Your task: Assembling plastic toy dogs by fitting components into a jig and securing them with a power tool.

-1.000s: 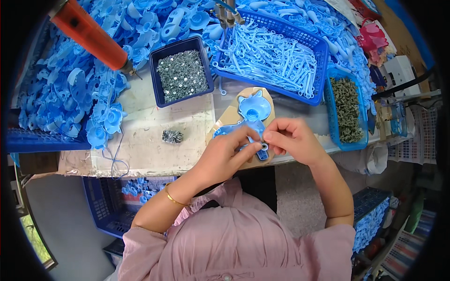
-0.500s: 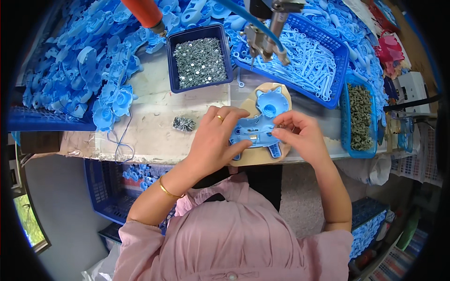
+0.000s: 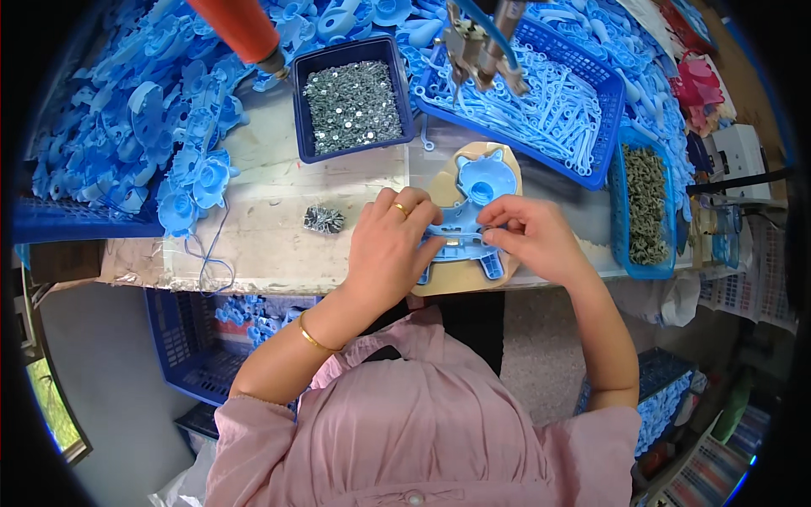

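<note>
A light blue animal-shaped plastic shell (image 3: 488, 179), hollow side up, lies in a tan holding block (image 3: 448, 182) at the table's near edge. My left hand (image 3: 390, 241) is closed over the shell's left side, thumb and fingers gripping it there. My right hand (image 3: 536, 239) pinches thumb and fingertips together over the shell's right part; what sits between them is too small to make out. Between the hands, a small brass-coloured piece (image 3: 453, 242) shows inside the shell beside a thin crosswise bar.
A screw-filled dark blue bin (image 3: 409, 135) stands behind, left of a basket (image 3: 621, 127) of blue rods. Metal parts fill a blue tray (image 3: 625, 253) at right. A small screw pile (image 3: 323, 220) lies left. Overhead hang an orange tool (image 3: 241, 29) and a metal driver head (image 3: 477, 55). Blue shells (image 3: 144, 110) heap behind.
My left thumb and fingers have drawn closer together over the shell. My right hand has shifted slightly left, still pinching. The whole view has moved a little.
</note>
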A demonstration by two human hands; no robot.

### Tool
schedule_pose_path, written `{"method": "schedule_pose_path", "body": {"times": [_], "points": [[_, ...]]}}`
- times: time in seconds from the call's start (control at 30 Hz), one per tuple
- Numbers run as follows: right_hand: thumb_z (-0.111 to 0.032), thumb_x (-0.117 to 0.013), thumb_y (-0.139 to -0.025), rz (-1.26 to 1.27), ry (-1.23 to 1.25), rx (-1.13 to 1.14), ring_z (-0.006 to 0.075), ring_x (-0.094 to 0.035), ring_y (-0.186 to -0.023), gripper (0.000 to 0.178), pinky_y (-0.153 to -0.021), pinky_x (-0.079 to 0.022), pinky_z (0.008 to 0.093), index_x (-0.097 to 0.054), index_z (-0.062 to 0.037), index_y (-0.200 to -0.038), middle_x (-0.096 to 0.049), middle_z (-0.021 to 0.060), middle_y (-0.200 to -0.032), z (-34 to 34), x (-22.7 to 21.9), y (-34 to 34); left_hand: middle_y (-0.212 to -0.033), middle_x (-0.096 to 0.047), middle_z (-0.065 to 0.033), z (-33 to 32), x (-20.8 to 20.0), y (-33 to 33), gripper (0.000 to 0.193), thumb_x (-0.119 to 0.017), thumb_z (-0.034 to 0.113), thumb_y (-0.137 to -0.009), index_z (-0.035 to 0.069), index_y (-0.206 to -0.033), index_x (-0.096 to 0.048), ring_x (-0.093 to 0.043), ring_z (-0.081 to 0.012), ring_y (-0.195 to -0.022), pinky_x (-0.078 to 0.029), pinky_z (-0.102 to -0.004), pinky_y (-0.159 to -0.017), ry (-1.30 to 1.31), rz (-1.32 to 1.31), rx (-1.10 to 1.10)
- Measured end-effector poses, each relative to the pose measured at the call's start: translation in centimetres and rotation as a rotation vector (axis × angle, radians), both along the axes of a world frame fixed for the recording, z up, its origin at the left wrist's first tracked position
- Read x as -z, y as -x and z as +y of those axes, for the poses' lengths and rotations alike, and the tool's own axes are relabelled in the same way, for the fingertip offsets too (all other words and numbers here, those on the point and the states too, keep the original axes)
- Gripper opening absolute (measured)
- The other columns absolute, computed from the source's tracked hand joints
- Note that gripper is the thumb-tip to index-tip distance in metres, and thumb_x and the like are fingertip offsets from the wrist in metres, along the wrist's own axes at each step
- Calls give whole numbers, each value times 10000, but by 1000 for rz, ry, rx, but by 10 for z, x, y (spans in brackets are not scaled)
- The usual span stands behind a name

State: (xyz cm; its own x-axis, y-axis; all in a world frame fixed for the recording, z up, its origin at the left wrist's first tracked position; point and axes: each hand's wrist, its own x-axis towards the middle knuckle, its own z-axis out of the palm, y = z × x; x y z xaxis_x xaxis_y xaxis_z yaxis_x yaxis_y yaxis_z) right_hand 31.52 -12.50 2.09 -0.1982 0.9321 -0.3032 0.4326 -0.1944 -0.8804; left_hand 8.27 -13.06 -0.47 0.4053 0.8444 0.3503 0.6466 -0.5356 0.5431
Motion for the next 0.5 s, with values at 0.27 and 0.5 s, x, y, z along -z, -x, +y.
{"method": "schedule_pose_path", "body": {"times": [0.27, 0.5], "points": [[-53, -781, -758, -385, -448, -282, 175, -618, -753, 162, -680, -503, 314, -740, -41, -914, -612, 44, -838, 11, -4, -1, -1051, -604, -16, 0, 0, -3, 144, -771, 149, -743, 105, -800, -647, -546, -250, -943, -444, -380, -791, 6, 68, -1], [-94, -782, -712, -607, -302, -395, 281, -632, -868, 146, -733, -500, 406, -720, -89, -845, -596, 84, -906, 27, -11, 12, -1076, -616, -20, 1, -5, -4, 138, -792, 197, -737, 122, -771, -681, -551, -258, -979, -420, -408, -792, -37, 160, -51]]}}
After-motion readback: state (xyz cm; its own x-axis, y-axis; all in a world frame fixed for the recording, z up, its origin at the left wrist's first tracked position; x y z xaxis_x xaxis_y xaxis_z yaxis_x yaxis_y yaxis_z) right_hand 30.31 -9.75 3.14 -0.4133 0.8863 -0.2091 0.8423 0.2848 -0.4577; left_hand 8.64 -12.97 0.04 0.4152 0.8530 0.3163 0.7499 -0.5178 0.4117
